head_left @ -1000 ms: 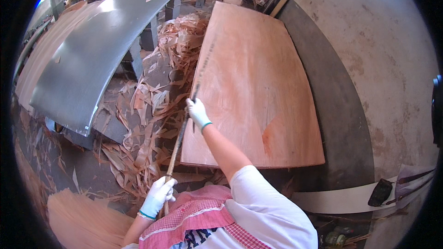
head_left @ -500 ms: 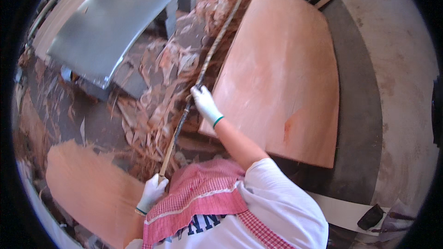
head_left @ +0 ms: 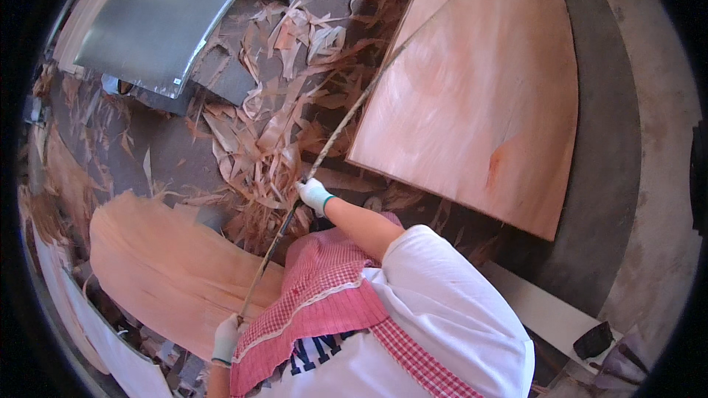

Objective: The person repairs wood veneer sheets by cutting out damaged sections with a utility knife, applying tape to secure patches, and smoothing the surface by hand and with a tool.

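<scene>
A long thin pole, partly wrapped in dark and light bands, runs slantwise away from my body. My left hand, in a white glove, is closed round its near end beside my apron. Farther up the pole my right hand, gloved in white with a green cuff edge, grips it too. The far end crosses over the stack of pinkish-brown wood veneer sheets and grows faint there. A loose veneer sheet lies at the lower left, near my left hand.
Veneer scraps litter the dark floor ahead of me. At the upper left is a shiny metal sheet, with concrete blocks by its edge. A white board bearing a black object lies at the lower right.
Both hands have come lower in the view and slightly left, still on the pole. Its far part now lies across the veneer stack instead of beside it. The whole view has shifted.
</scene>
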The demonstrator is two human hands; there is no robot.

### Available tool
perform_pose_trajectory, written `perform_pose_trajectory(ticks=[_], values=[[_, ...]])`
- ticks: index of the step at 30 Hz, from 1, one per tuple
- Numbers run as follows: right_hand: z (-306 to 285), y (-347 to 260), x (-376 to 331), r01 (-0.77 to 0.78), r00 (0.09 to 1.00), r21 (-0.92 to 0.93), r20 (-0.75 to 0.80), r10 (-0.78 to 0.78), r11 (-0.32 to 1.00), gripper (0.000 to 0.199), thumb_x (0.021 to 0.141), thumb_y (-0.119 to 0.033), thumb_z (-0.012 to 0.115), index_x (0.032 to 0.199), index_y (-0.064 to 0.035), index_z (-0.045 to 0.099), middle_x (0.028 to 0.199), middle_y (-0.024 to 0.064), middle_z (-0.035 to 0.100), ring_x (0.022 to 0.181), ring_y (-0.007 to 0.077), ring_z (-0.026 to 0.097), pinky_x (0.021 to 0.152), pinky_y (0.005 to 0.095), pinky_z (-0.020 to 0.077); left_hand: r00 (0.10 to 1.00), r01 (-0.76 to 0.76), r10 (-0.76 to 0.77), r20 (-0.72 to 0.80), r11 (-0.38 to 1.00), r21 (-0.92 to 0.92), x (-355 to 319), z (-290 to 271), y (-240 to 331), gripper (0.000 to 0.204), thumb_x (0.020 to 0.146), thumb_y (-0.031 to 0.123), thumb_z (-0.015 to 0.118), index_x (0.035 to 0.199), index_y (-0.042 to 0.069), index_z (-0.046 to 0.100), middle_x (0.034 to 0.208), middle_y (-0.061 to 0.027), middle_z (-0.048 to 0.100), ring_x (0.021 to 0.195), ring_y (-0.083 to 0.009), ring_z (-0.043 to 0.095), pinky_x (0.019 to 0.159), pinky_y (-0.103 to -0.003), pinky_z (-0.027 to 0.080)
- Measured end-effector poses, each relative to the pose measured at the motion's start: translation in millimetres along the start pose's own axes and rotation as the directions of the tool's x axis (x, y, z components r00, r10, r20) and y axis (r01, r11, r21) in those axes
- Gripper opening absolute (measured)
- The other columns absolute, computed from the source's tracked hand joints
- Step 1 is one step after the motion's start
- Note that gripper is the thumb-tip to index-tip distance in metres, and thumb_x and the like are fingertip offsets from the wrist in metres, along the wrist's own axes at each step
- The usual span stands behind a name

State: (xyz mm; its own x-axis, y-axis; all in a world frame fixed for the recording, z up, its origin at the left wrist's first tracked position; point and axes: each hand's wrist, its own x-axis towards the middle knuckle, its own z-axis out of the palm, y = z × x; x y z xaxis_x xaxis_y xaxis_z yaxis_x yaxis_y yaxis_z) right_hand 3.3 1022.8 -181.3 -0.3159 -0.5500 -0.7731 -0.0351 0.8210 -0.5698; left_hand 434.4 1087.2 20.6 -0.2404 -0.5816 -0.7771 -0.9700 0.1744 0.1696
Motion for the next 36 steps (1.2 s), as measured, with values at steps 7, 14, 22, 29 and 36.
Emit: perform_pose_trajectory(ticks=[7,14,22,29,36], values=[[25.2,-29.0,-42.4,0.170,0.983,0.331,-0.125,-0.135,0.928,0.046,0.094,-0.038,0.054,0.104,0.0071,0.053,0.100,0.0311,0.062,0.096,0.0449,0.060,0.079,0.0486,0.0474,0.999,-0.034,0.036,-0.010,0.988,0.151,34.2,-26.9,-74.9,0.023,0.078,0.025,0.070,0.088,0.005,0.064,0.082,-0.0184,0.067,0.082,-0.0376,0.065,0.069,-0.045,0.050],[-35.4,-70.7,-61.8,0.569,0.804,0.476,-0.492,-0.333,0.671,0.043,0.095,-0.036,0.054,0.112,0.0032,0.049,0.098,0.0229,0.060,0.089,0.0308,0.058,0.082,0.0400,0.0461,0.990,-0.109,0.119,0.074,0.985,-0.130,105.7,-89.5,6.0,0.019,0.083,0.020,0.067,0.085,0.004,0.059,0.068,-0.0122,0.059,0.061,-0.0264,0.058,0.057,-0.038,0.047],[-150.0,11.0,-22.3,0.513,0.607,0.278,-0.787,-0.114,0.812,0.045,0.094,-0.040,0.054,0.106,0.0034,0.052,0.092,0.0263,0.062,0.084,0.0404,0.060,0.075,0.0451,0.0473,0.848,-0.450,0.421,0.321,0.893,0.016,154.7,-106.5,156.0,0.015,0.087,0.017,0.061,0.086,0.002,0.061,0.066,-0.0113,0.059,0.054,-0.0234,0.057,0.052,-0.037,0.045],[-17.8,50.8,-55.1,0.133,0.909,0.394,-0.414,0.046,0.910,0.054,0.094,-0.044,0.051,0.111,0.0070,0.051,0.109,0.0322,0.059,0.104,0.0455,0.056,0.089,0.0464,0.0439,0.818,-0.475,0.421,0.392,0.878,0.048,178.3,-94.2,10.7,0.025,0.081,0.029,0.064,0.085,0.004,0.064,0.077,-0.0202,0.063,0.076,-0.0373,0.064,0.065,-0.046,0.048],[-65.0,11.5,-62.4,0.348,0.845,0.377,-0.523,-0.113,0.858,0.056,0.094,-0.045,0.052,0.119,0.0057,0.052,0.112,0.0189,0.061,0.097,0.0259,0.056,0.086,0.0419,0.0455,0.911,-0.411,0.403,0.087,0.869,0.275,147.4,-105.0,50.4,0.023,0.081,0.029,0.065,0.091,0.009,0.060,0.080,-0.0179,0.065,0.079,-0.0402,0.062,0.067,-0.048,0.049]])
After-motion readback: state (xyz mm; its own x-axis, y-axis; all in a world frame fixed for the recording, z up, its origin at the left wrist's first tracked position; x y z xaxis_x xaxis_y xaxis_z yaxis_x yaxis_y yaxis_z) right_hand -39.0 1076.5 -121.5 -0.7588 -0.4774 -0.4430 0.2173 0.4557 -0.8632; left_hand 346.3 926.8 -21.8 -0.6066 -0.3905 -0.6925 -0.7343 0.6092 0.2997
